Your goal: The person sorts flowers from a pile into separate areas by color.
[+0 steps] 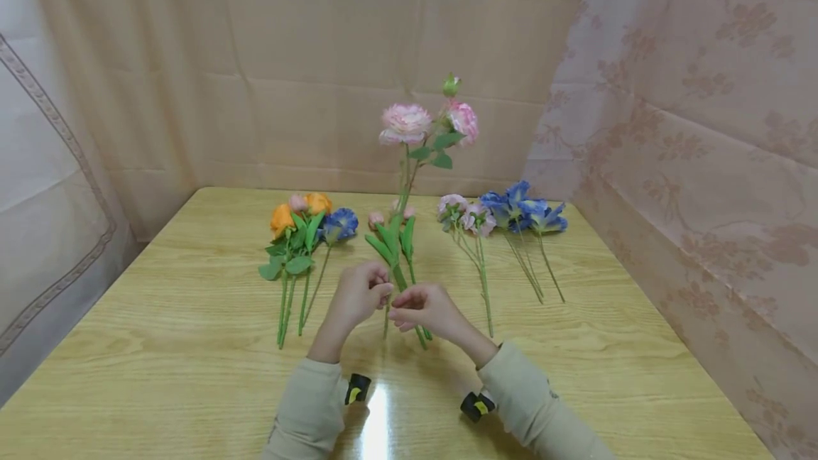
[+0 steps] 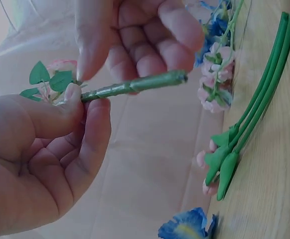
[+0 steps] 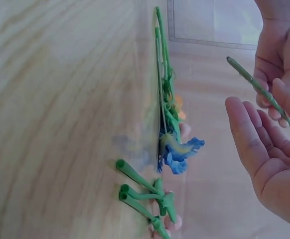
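My left hand (image 1: 363,295) pinches the green stem (image 2: 135,85) of a pink peony spray between thumb and fingertips. The spray stands upright above the table, with two ruffled pink blooms (image 1: 406,124) and a green bud (image 1: 451,85) at its top. The stem's cut end sticks out past the left fingers. My right hand (image 1: 429,309) is beside the stem with its fingers loosely spread and the thumb apart from them; in the right wrist view its fingers (image 3: 254,144) are not wrapped round the stem. Pink tulips (image 2: 224,159) lie on the table behind the hands.
Orange flowers (image 1: 281,220) and a blue flower (image 1: 339,225) lie to the left on the wooden table (image 1: 192,375). Small pink blossoms (image 1: 478,218) and several blue flowers (image 1: 543,217) lie to the right. Curtains (image 1: 319,41) hang behind and at both sides.
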### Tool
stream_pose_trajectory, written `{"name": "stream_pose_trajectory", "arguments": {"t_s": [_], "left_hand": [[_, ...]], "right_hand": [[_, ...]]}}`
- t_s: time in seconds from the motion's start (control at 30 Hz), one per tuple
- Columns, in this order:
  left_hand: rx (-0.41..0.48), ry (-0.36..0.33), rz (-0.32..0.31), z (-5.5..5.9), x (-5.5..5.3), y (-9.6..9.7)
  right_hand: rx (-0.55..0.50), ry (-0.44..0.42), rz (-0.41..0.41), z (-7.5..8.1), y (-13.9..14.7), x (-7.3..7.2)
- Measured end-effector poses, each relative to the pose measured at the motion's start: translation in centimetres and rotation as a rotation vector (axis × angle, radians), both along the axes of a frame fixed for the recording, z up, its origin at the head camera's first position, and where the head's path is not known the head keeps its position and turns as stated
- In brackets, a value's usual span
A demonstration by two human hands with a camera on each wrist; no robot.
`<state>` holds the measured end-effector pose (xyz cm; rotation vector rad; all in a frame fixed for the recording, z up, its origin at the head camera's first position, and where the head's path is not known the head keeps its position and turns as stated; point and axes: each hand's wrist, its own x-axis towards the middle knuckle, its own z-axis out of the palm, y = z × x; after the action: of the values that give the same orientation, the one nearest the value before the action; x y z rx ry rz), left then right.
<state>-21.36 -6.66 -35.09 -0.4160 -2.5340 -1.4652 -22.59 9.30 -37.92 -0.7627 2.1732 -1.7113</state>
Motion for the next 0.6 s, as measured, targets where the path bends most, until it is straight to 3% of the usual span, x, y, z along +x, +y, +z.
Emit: {"name": "stream_pose_trajectory", "arguments": {"t_s": [0.33,0.6], "left_hand": [[-0.001,-0.004,-0.025,-0.05,0.03,0.66],[-0.011,0.041,0.002,-0.03,-0.01,0.80]], "right_hand": [[-0.062,0.046,0.047,-0.18,0.04,0.21],[-0.075,0.110,-0.013,-0.15,-0.12,0.37]]}}
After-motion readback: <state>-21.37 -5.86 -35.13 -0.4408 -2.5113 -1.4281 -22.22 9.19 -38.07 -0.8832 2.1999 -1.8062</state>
